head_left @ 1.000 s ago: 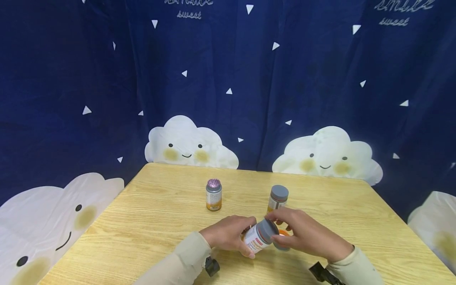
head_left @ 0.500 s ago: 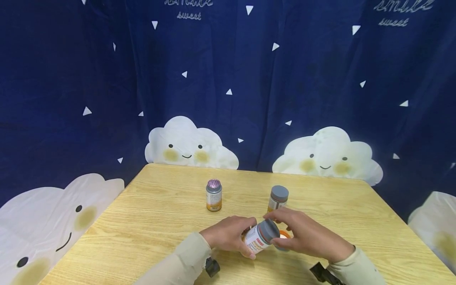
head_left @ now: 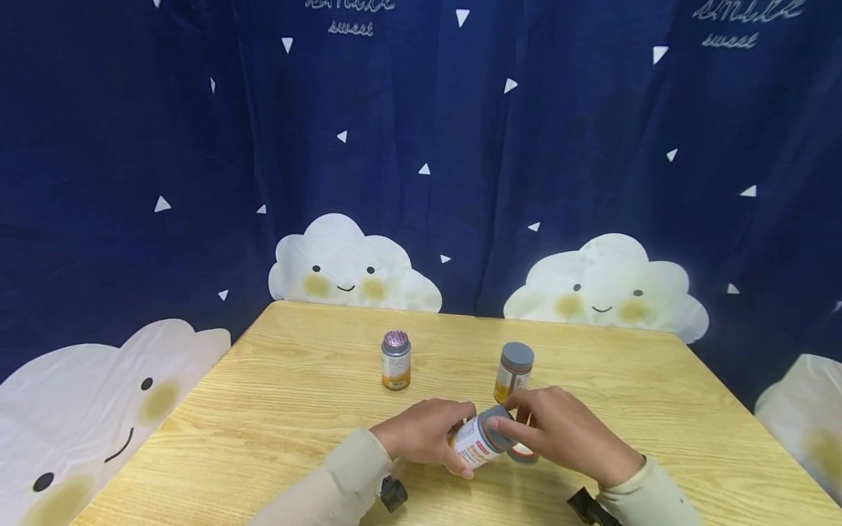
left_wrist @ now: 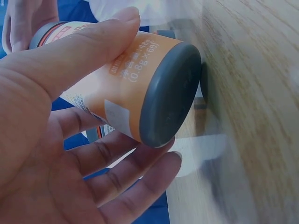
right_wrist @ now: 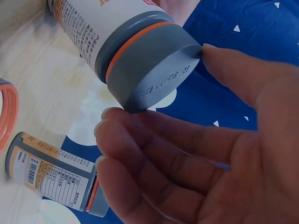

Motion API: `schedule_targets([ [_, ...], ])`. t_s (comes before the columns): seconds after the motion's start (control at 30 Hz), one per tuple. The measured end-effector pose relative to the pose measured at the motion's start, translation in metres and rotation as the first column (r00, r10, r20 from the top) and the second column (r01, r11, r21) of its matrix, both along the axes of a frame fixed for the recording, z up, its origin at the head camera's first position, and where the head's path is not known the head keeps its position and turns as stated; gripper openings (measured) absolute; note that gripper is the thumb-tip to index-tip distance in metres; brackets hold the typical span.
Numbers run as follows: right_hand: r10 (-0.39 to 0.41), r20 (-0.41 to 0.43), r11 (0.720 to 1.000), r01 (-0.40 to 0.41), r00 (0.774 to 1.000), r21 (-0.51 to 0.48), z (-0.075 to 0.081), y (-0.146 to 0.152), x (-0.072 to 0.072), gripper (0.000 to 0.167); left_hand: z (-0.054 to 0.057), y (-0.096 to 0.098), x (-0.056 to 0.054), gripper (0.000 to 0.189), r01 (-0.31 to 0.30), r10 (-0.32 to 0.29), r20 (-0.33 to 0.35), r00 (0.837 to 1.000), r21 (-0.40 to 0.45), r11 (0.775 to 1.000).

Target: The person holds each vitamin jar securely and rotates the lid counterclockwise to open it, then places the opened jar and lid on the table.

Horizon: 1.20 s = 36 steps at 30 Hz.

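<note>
My left hand (head_left: 427,435) grips a tilted white and orange supplement bottle (head_left: 472,442) round its body. In the left wrist view the thumb lies across the label, and the bottle's grey base (left_wrist: 172,95) sits close to the wooden table. My right hand (head_left: 569,435) pinches the grey cap (right_wrist: 156,70) at the other end of this bottle. In the right wrist view the thumb tip is on one edge of the cap and the fingertips are on the opposite edge. A thin orange ring shows below the cap.
A loose cap with an orange inner rim (right_wrist: 8,112) lies on the table (head_left: 316,351), partly behind my right hand. Just beyond stands a capped bottle (head_left: 514,369). Farther left stands an uncapped bottle with a shiny pinkish seal (head_left: 396,358). A blue curtain (head_left: 388,146) hangs behind.
My right hand's thumb has moved up and left over the cap, while its fingers have shifted right, so the grip has turned round it. The left hand has stayed in place.
</note>
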State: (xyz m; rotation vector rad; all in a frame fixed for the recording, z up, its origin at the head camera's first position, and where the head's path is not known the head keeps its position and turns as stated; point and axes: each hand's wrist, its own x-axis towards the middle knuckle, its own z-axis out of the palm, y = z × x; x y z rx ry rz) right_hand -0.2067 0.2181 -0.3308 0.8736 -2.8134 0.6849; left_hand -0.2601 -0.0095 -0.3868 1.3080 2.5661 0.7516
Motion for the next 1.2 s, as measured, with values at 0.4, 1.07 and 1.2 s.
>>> schedule_targets([
  [0.4, 0.125, 0.057, 0.992, -0.124, 0.99, -0.034, 0.0033, 0.0054, -0.0021, 0.029, -0.0006, 0.0001, -0.0006, 0.051, -0.004, 0.003, -0.016, 1.0, -0.007, 1.0],
  [1.07, 0.177, -0.032, 0.984, -0.175, 0.984, 0.044, 0.0076, 0.0073, 0.0004, 0.038, 0.0002, 0.0008, 0.0008, 0.048, -0.025, 0.024, -0.026, 0.999, -0.04, 0.999],
  [1.2, 0.089, -0.058, 0.995, -0.087, 0.994, 0.037, 0.0053, 0.0068, 0.001, 0.034, 0.0002, 0.0011, 0.0015, 0.049, -0.026, 0.025, -0.032, 0.999, -0.044, 0.999],
])
